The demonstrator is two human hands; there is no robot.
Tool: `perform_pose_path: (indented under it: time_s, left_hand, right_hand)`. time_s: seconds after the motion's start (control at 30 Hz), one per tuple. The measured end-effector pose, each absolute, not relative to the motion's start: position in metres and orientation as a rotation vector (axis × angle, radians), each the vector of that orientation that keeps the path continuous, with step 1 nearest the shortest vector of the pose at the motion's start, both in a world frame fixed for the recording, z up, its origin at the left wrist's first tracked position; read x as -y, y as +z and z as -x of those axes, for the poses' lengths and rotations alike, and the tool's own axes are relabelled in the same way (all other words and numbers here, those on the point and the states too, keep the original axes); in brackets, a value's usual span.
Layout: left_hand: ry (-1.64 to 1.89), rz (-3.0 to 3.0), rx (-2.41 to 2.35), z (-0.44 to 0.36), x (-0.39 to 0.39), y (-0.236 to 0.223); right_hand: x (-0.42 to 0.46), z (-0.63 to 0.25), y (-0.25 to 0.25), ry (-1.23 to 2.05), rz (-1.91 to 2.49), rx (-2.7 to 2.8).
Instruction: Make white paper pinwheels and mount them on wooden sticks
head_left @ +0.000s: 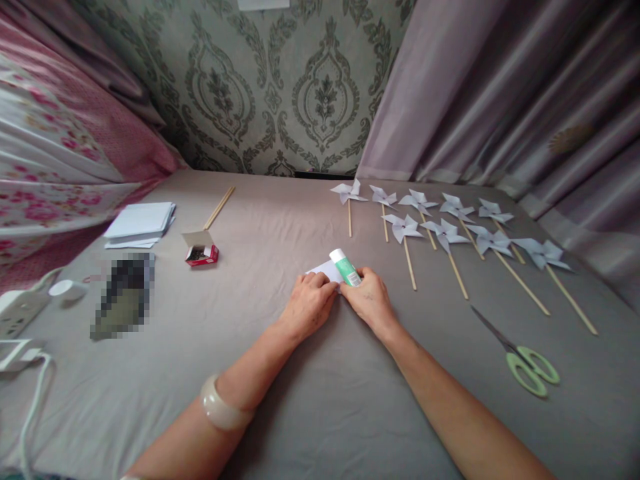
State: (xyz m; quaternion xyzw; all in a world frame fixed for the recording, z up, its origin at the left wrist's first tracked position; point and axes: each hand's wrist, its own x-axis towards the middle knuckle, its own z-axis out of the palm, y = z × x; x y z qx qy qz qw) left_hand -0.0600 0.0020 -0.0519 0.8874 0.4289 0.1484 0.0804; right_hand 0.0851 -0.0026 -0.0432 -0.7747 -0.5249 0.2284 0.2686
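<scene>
In the middle of the head view, a white sheet of paper (324, 270) lies partly beneath my fingers. My left hand (311, 303) presses on the paper's near edge, its fingers curled together and touching it. A green and white glue stick (345, 268) is gripped in my right hand (369, 300), its white end tilted up and away from me. The thumbs of both hands nearly meet at the paper's near corner. My fingers cover part of the paper and the glue stick's lower end.
Several paper pinwheels (447, 233) on sticks lie at the right, with green-handled scissors (520, 360) nearer. Leftward are stacked white paper (140, 223), wooden sticks (219, 208), a small red box (201, 253), a pixelated object (124, 293) and a power strip (23, 312) with a cable.
</scene>
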Motion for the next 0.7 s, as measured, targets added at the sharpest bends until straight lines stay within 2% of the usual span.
perform_pose_path:
  time_s: [0.43,0.7]
  left_hand:
    - [0.37,-2.689,-1.289,0.058,0.002,-0.046]
    - [0.345,-2.755,-1.302,0.056,0.003,-0.042]
  right_hand:
    - [0.002,-0.087,-0.043,0.634,2.065,1.46]
    - [0.008,-0.099,-0.033,0.628,1.81,1.437]
